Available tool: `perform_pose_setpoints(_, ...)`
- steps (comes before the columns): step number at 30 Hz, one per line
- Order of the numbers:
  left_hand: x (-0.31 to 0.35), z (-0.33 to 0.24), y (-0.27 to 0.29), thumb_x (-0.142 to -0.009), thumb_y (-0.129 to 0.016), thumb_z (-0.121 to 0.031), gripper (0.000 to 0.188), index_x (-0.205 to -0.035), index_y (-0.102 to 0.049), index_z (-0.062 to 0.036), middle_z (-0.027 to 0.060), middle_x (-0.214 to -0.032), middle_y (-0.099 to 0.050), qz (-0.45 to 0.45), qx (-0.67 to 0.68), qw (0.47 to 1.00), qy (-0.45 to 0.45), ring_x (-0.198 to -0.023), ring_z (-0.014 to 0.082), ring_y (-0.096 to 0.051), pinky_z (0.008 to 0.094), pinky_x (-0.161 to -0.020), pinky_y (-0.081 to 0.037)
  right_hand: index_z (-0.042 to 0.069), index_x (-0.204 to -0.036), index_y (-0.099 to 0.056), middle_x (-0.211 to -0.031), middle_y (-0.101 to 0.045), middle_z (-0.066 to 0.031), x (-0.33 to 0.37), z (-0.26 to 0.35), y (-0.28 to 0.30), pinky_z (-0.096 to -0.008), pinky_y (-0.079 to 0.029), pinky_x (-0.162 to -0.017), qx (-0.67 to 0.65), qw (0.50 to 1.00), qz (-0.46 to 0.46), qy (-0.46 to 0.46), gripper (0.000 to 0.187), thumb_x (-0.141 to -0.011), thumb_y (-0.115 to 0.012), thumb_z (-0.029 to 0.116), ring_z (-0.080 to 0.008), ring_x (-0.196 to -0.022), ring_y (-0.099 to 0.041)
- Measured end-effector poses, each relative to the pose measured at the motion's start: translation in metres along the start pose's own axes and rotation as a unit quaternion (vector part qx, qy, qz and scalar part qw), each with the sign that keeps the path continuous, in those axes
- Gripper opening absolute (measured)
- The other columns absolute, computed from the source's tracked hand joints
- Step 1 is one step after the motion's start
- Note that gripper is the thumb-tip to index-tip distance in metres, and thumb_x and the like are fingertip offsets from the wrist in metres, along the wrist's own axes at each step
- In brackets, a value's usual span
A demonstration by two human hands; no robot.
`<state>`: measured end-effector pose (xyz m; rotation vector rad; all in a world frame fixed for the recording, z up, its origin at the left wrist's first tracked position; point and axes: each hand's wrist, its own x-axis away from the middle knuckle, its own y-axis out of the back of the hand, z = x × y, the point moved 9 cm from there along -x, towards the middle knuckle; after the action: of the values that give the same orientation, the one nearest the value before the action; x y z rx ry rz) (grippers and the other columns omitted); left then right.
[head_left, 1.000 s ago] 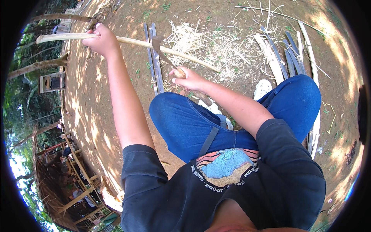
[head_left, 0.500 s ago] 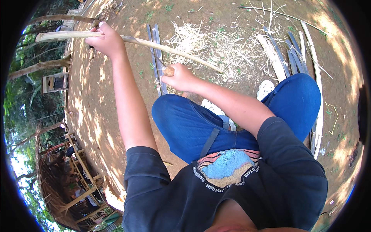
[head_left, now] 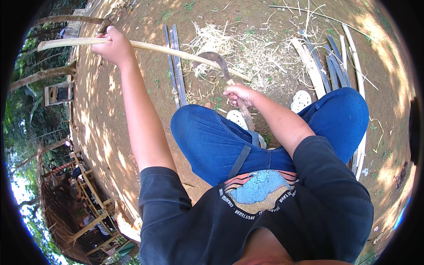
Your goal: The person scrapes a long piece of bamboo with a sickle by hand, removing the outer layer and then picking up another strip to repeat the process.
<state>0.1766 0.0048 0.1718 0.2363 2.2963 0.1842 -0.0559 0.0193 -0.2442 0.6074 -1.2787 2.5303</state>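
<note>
1. Head view, grip: left hand (head_left: 114,47) is clamping the stick (head_left: 159,49) toward its left end; right hand (head_left: 239,95) is wrapping the sickle (head_left: 224,67) handle. Stick is hanging beyond the knees, blade crossing near its right end; contact unclear.
2. Head view, risk: a twisting stick could be sending the blade toward the left knee (head_left: 194,128).
3. Head view, around: shavings (head_left: 212,35) are lying beyond, slats (head_left: 175,66) nearer left; left shoe (head_left: 237,118) is crowding the handle.

You are in an outdoor yard, which looks also like a simple place for woodwork. The ground (head_left: 95,115) is bare brown earth with patches of sunlight. Pale shavings (head_left: 260,57) and long wooden strips (head_left: 308,64) lie on it. To your left there are green trees (head_left: 28,117) and a rustic open hut (head_left: 55,212).
</note>
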Motion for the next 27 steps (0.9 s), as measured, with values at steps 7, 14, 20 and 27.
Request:
perform_pose_setpoints(7, -0.012, -0.019, -0.013, -0.100, -0.051, -0.031, 0.043, -0.117, -0.035, 0.0055, 0.0216, -0.107, -0.056, 0.125, 0.195, 0.970, 0.074, -0.093, 0.0317, -0.064, 0.0421, -0.084, -0.056, 0.016, -0.065, -0.042, -0.050, -0.041, 0.0056, 0.009, 0.037, -0.040, -0.0259, -0.037, -0.046, -0.032, 0.996, 0.077, 0.028, 0.030, -0.089, -0.060, 0.015, -0.0082, -0.046, -0.041)
perform_pose_setpoints(14, -0.125, -0.063, 0.040, -0.101, -0.045, -0.042, 0.042, -0.117, -0.038, -0.0041, 0.0280, -0.117, -0.057, 0.145, 0.303, 0.941, 0.043, -0.096, 0.0380, -0.059, 0.0474, -0.084, -0.050, 0.013, -0.072, -0.049, -0.053, -0.044, 0.0036, 0.001, 0.038, -0.048, -0.0273, -0.042, -0.045, 0.084, 0.995, 0.022, 0.056, 0.020, -0.089, -0.060, 0.012, -0.0087, -0.045, -0.044)
perform_pose_setpoints(20, -0.135, -0.073, 0.055, -0.095, -0.056, -0.017, 0.018, -0.092, -0.044, -0.0036, 0.0027, -0.065, -0.047, -0.029, 0.310, 0.950, -0.001, -0.050, 0.0116, -0.040, 0.0264, -0.045, -0.034, 0.008, -0.074, -0.054, -0.058, -0.051, 0.0013, 0.009, 0.083, -0.091, -0.0288, -0.045, -0.045, 0.252, 0.950, -0.057, 0.178, 0.016, -0.086, -0.063, 0.015, -0.0102, -0.047, -0.050)
perform_pose_setpoints(27, -0.118, -0.092, 0.059, -0.091, -0.059, -0.016, 0.022, -0.078, -0.045, -0.0051, 0.0009, -0.062, -0.047, -0.145, 0.203, 0.967, -0.043, -0.049, 0.0125, -0.041, 0.0297, -0.046, -0.032, 0.008, -0.065, -0.049, -0.056, -0.047, 0.0031, 0.074, 0.178, -0.226, -0.0315, -0.038, -0.052, 0.301, 0.866, 0.021, 0.397, 0.028, -0.084, -0.067, 0.019, -0.0084, -0.052, -0.046)
